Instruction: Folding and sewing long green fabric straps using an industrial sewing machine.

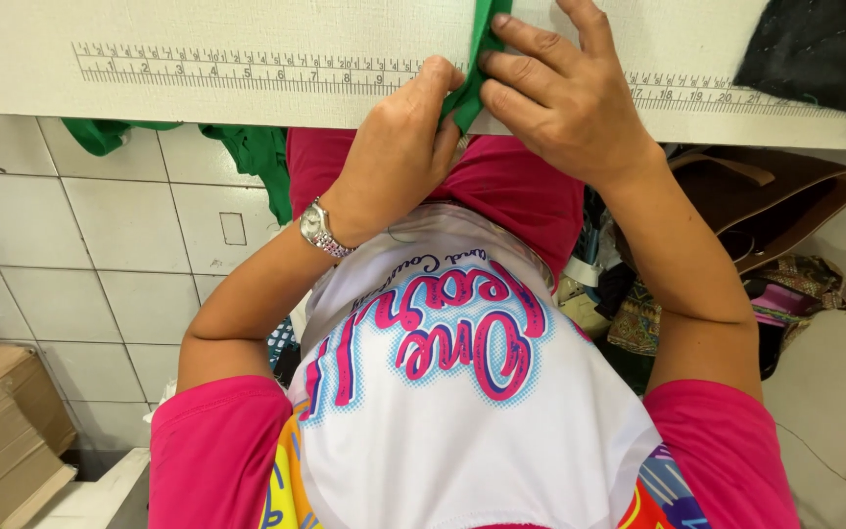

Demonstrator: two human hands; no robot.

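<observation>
Head view: the scene is seen from above, looking down the person's chest to a work table at the top of the frame.
Work table (247, 39): a pale board with a printed ruler strip (247, 71) along its near edge is seen under and beyond the grip; the strip is broken from sight where the hands lie over it.
Green fabric (472, 88): a narrow fold is pinched at the table's edge between both hands and runs up past the grip and out of frame; more green cloth (257, 157) is seen hanging below the table, left of the grip.
Right hand (570, 98): it is laid flat-fingered on the fold from the right, fingertips pressed onto the cloth; it is closed on the green fabric.
Left hand (403, 157): it is curled tight against the fold from the left, thumb and fingers narrowed onto the same strip; a metal wristwatch (320, 230) is worn just below it.
Dark bag (775, 206): it is seen below and right of the grip, with patterned cloth (805, 284) beside it.
Risk, slippage: the fold is judged likely to drift off its place on the ruler if either pinch is eased, since only a thin strip is held.
Risk, drag: the hanging cloth under the edge is judged able to pull the fold downward by its weight.
Risk, skew: uneven pressure between the two hands is judged likely to leave the crease crooked.
</observation>
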